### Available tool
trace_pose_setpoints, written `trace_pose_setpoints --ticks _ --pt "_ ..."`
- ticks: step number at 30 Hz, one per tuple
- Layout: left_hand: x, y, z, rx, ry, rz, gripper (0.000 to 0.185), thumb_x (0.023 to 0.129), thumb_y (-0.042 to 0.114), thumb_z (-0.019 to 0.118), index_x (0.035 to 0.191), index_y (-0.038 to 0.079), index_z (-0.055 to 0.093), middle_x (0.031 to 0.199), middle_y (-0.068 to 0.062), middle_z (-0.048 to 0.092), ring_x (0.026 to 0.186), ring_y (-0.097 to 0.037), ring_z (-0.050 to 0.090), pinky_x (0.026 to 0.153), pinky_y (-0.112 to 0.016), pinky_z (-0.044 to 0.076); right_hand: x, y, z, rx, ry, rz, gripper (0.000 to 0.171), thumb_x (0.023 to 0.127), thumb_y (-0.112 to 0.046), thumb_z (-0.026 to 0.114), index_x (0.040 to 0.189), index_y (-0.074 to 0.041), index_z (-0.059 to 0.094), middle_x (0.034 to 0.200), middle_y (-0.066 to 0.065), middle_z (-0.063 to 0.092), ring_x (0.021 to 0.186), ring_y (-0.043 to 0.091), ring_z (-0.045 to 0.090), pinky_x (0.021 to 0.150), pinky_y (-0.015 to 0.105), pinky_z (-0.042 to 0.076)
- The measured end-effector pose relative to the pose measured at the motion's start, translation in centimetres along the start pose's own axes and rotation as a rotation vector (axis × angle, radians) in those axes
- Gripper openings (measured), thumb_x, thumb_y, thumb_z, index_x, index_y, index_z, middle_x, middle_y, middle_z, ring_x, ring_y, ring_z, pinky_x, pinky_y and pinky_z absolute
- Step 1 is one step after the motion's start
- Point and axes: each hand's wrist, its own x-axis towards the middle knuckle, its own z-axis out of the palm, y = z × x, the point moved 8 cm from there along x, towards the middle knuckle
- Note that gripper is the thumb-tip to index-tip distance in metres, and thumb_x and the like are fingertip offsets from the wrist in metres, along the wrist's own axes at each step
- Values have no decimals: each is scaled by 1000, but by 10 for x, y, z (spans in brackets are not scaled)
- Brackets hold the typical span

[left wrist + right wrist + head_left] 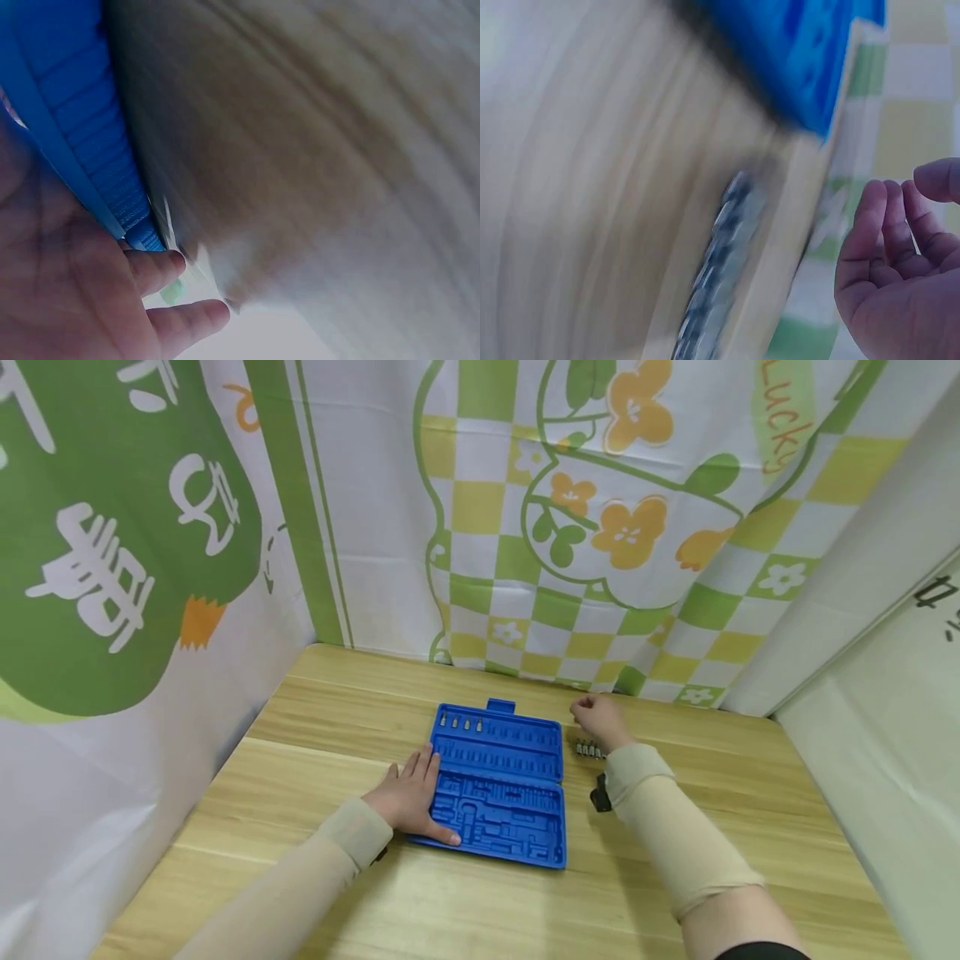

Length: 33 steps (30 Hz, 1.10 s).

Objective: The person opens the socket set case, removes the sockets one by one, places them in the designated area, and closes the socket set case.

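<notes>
A blue plastic tool case (498, 781) lies unfolded on the table, its moulded slots facing up. Several small metal bits (461, 723) fill the upper left slots. My left hand (408, 797) rests spread on the case's left edge, thumb over the lower half; the left wrist view shows its palm against the case's ribbed side. Behind a short row of metal bits (589, 749) on the table, right of the case, is my right hand (602, 720). Its fingers are loosely bent, with nothing visible between them. The row appears blurred in the right wrist view.
The wooden table (300, 793) ends at a patterned curtain (570, 527) at the back. White sheeting (885, 718) hangs along the right side, and printed cloth (135, 527) on the left. A latch tab (501, 705) juts from the case's far edge.
</notes>
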Motion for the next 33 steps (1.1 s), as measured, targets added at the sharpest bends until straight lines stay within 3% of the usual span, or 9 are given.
trace_pose_setpoints --ticks 4,10,16,21,26,33 --pt "0 1 -1 9 11 -5 139 73 80 75 164 -4 10 170 -23 0 156 -41 8 120 -64 17 1 -25 23 91 -40 -10 35 106 -20 47 127 6 59 127 25 61 116 38 60 94 46 50" --pt "3 0 1 22 13 -5 140 72 82 74 164 -4 10 170 -23 0 156 -41 8 120 -64 18 4 -52 54 85 -48 -51 26 101 -15 53 113 4 66 99 12 65 85 23 55 75 35 45" --pt "3 -1 1 36 19 -7 141 71 82 73 163 -4 11 170 -24 2 155 -42 10 119 -65 20 9 -66 80 31 -46 -59 23 101 -15 59 113 1 70 99 11 70 88 23 61 77 35 50" --pt "1 -1 -2 36 23 -9 140 72 82 73 163 -5 12 170 -25 4 155 -42 12 119 -64 21 8 -83 95 -39 -76 -105 14 99 -12 58 91 -3 67 79 3 59 73 19 51 70 34 43" --pt "0 0 -1 34 29 -1 138 73 81 74 163 -5 13 170 -25 4 155 -43 12 119 -65 21 12 -89 112 -121 -95 -142 35 98 -10 60 65 -14 47 59 -3 37 57 16 35 62 33 35" --pt "2 -1 3 30 16 -13 138 74 80 74 164 -3 11 170 -23 2 156 -41 9 120 -63 18 18 -87 128 -184 -112 -143 48 95 -6 59 53 -16 37 51 -4 26 49 14 22 55 32 27"
